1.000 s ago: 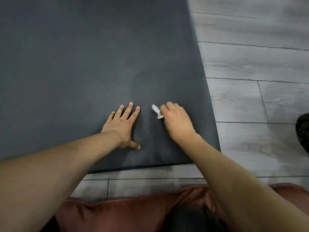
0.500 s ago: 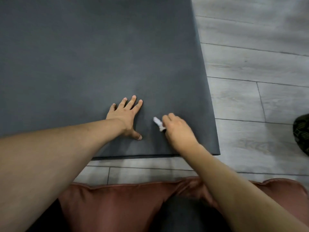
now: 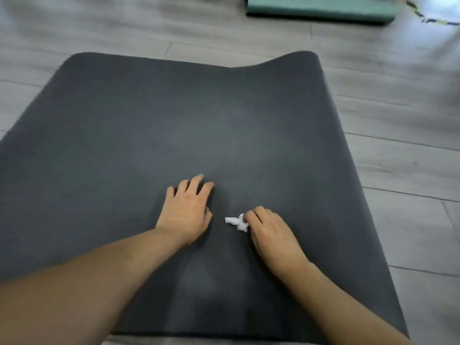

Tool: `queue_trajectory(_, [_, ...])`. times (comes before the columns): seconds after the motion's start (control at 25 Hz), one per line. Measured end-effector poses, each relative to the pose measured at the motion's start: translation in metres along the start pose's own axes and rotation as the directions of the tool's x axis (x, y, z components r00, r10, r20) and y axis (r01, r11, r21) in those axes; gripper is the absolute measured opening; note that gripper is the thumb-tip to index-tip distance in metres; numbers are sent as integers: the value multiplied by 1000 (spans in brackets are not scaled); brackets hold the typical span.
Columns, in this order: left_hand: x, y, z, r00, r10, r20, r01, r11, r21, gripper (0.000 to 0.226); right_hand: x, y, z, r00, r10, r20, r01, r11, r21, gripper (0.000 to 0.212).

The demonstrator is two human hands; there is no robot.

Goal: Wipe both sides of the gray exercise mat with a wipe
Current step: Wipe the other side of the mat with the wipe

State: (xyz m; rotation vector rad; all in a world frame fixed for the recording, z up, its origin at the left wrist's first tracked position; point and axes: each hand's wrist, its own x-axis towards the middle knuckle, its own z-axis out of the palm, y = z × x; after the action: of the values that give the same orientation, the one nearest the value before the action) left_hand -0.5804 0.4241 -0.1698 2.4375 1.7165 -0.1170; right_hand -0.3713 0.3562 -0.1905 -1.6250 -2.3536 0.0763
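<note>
The gray exercise mat lies flat on the floor and fills most of the view; its far right corner curls up slightly. My left hand rests palm down on the mat, fingers spread and straight. To its right my right hand presses down on the mat with a small crumpled white wipe held under its curled fingers; part of the wipe sticks out to the left. Both forearms reach in from the bottom edge.
Gray wood-look floor planks surround the mat. A green mat or pad lies on the floor at the far top right, next to a patterned strap.
The view has tilted up, so the mat's far end and the green pad now show and the reddish cushion is gone. Both hands sit farther up the mat from its near edge.
</note>
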Motion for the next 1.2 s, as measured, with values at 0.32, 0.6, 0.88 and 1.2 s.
queue_trajectory(0.32, [110, -74, 14, 988, 26, -150, -23, 999, 25, 60, 192, 70, 51, 947, 287, -146, -274, 956, 103, 7])
queue_trajectory(0.6, [247, -150, 0, 980, 28, -195, -37, 998, -41, 56, 360, 116, 83, 901, 378, -214, -365, 926, 99, 5])
queue_trajectory(0.88, [368, -199, -15, 990, 36, -138, -43, 998, -48, 71, 370, 117, 94, 820, 525, -230, -493, 850, 184, 16])
queue_trajectory(1.2, [371, -195, -21, 994, 12, -105, -19, 998, -64, 75, 374, 122, 90, 813, 559, -160, -531, 826, 189, 20])
